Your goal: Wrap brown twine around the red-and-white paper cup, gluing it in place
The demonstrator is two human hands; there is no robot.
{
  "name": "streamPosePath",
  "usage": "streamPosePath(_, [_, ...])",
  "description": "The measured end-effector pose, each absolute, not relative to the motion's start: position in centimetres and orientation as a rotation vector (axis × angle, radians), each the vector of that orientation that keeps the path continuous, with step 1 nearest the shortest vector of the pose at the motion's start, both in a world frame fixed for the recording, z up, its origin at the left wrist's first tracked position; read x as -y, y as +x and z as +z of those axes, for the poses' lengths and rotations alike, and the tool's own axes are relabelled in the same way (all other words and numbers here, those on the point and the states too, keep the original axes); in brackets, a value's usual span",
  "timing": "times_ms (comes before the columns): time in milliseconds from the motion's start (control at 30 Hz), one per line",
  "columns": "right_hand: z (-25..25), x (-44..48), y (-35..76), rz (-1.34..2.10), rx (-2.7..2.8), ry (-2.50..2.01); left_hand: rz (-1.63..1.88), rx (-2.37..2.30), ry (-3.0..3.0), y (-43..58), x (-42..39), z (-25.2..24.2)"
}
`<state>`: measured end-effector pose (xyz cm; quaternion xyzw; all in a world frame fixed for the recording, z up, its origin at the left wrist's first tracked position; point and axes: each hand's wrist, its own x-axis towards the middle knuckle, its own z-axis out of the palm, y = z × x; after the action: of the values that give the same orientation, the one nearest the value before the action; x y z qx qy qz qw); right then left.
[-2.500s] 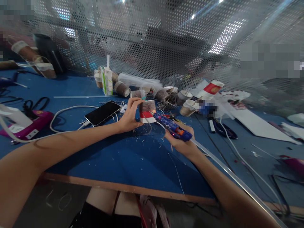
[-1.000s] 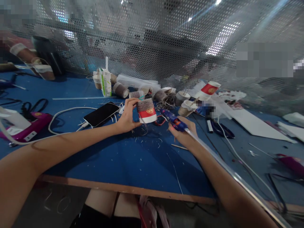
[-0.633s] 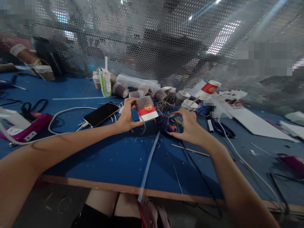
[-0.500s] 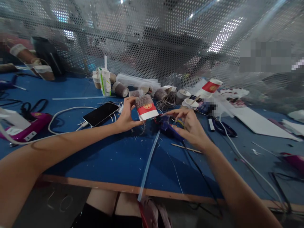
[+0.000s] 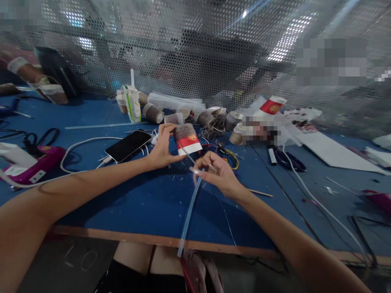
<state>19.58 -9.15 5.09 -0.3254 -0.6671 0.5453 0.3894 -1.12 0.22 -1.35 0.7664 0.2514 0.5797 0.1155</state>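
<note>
My left hand (image 5: 161, 148) is closed around a red and white paper cup (image 5: 190, 145), lying tilted just above the table. Brown-grey cord (image 5: 185, 131) is wound around one end of the cup. A loose length of cord runs from the cup to my right hand (image 5: 215, 173), whose thumb and fingers pinch it. Just below the right fingertips, a translucent strip (image 5: 191, 213) lies across the table to its front edge. Beyond that hand is a dark blue object, mostly hidden, with a yellow-handled tool (image 5: 234, 158) beside it.
A phone (image 5: 128, 145) on a white cable lies left, near a magenta power strip (image 5: 50, 160). Along the mesh screen (image 5: 198, 61) stand a drink carton (image 5: 132, 103), cord-wrapped cups (image 5: 152, 113) and another red cup (image 5: 271, 106). A wooden stick (image 5: 261, 193) and white board (image 5: 336, 154) lie right.
My right hand has left the blue object and moved left and toward me, now pinching the cord's loose end. The left hand still holds the cup in nearly the same place.
</note>
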Motion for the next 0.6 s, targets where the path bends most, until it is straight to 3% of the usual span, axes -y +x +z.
streamPosePath(467, [5.7, 7.0, 21.8, 0.85, 1.574, -1.009, 1.475, -0.47, 2.206, -1.2, 0.3, -0.9])
streamPosePath(600, [5.7, 7.1, 22.6, 0.381, 1.763, -1.25, 1.522, -0.46, 2.108, -1.3, 0.0, -1.0])
